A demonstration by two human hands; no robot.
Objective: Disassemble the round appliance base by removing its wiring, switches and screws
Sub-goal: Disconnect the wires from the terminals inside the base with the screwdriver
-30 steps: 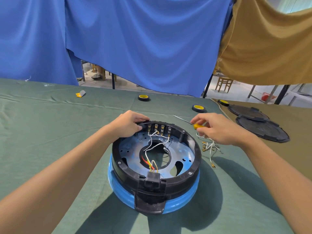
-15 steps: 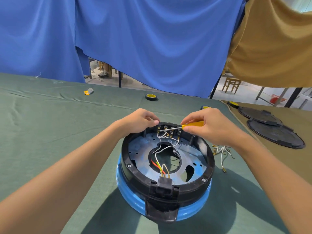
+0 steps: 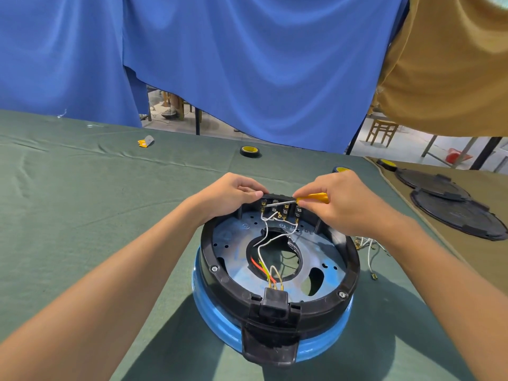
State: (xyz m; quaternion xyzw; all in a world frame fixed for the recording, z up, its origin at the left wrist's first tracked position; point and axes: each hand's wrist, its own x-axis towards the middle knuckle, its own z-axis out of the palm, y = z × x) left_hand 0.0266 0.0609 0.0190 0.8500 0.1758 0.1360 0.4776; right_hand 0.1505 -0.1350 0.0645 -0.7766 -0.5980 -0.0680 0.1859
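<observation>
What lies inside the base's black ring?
White wires, a red wire, brass terminals and a blue plate with a central hole. The right hand covers the far right of the ring.

Both forearms bare, entering from the lower corners and converging toward centre. Left hand (image 3: 228, 193): palm down, wrist roughly straight, fingers (image 3: 247, 186) curled, thumb tip forward, gripping the far edge of the round base (image 3: 205, 243). Right hand (image 3: 347, 203): knuckles up, wrist bent slightly inward, thumb and fingers pinching the yellow handle of a screwdriver (image 3: 313, 198), shaft pointing left toward the left thumb. Hands close together, not touching.
</observation>
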